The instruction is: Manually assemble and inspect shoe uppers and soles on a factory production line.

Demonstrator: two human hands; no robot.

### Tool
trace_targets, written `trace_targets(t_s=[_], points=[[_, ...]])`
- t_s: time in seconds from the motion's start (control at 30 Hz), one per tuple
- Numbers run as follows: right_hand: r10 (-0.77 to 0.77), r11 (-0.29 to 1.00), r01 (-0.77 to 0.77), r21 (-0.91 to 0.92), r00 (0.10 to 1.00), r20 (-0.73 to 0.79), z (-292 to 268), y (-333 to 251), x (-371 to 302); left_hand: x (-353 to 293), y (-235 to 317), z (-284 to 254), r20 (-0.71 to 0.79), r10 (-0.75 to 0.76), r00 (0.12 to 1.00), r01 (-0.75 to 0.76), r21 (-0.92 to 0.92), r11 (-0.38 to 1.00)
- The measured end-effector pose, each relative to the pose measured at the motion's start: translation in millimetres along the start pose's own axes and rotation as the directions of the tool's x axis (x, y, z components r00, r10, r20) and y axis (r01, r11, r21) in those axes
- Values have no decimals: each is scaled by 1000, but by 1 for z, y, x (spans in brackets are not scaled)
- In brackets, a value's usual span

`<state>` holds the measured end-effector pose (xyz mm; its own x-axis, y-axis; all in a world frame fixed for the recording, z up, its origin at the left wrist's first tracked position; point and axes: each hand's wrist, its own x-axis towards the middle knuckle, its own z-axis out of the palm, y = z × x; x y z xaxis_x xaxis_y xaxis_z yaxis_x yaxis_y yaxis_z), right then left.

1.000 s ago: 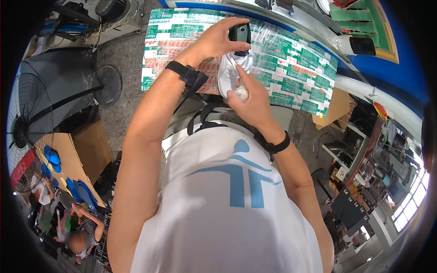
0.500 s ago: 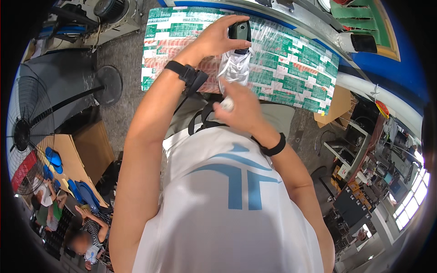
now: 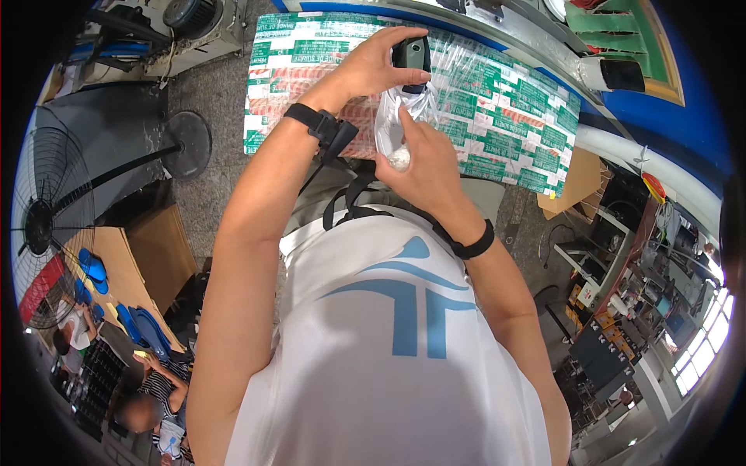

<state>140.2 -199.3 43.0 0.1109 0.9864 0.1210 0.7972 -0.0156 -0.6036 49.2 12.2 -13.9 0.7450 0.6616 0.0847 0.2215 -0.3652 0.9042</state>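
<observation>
A silvery white shoe [image 3: 388, 120] with a black collar lies lengthwise over the taped work surface [image 3: 505, 120], its toe toward me. A grey-green form, apparently a shoe last [image 3: 416, 54], fills the collar and has a small hole in its top. My left hand [image 3: 374, 64] grips the black heel end, fingers over the far side and thumb on the near side. Over the toe, my right hand [image 3: 429, 165] pinches a small crumpled white wad [image 3: 399, 158], perhaps cloth. Its index finger points along the shoe's upper, and the hand covers part of the toe.
Beyond the surface runs a blue-edged machine frame with a white cylinder [image 3: 602, 74]. A floor fan [image 3: 39, 225] stands at left, near cardboard boxes [image 3: 159, 256] with blue shoe-like pieces. Seated people [image 3: 155, 396] are at lower left. Shelves and equipment [image 3: 614, 326] fill the right.
My right hand, blurred earlier, has moved slightly up and right with the white wad, and its index finger now extends along the shoe. My left hand keeps its grip.
</observation>
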Motion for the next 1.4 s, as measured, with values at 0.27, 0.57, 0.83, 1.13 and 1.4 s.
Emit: trace_targets(t_s=[0.27,0.57,0.83,1.13,1.4], points=[[60,992,-65,107,997,48,-7,-12,-10,2,0,-3,44,-75,996,77,-48,996],[-15,999,10,48,995,100,-31,12,-33,2,-4,-8,74,-71,995,78,-100,992],[12,999,-14,-31,999,-52,8,3,-17,5,-2,-2,60,-18,998,24,-90,996],[0,998,1,70,1000,-3,-18,22,-32,4,-7,-5,104,-72,992,85,-124,989],[-104,990,101,-96,994,-23,-18,40,-19,6,-6,-2,79,-17,997,25,-100,995]])
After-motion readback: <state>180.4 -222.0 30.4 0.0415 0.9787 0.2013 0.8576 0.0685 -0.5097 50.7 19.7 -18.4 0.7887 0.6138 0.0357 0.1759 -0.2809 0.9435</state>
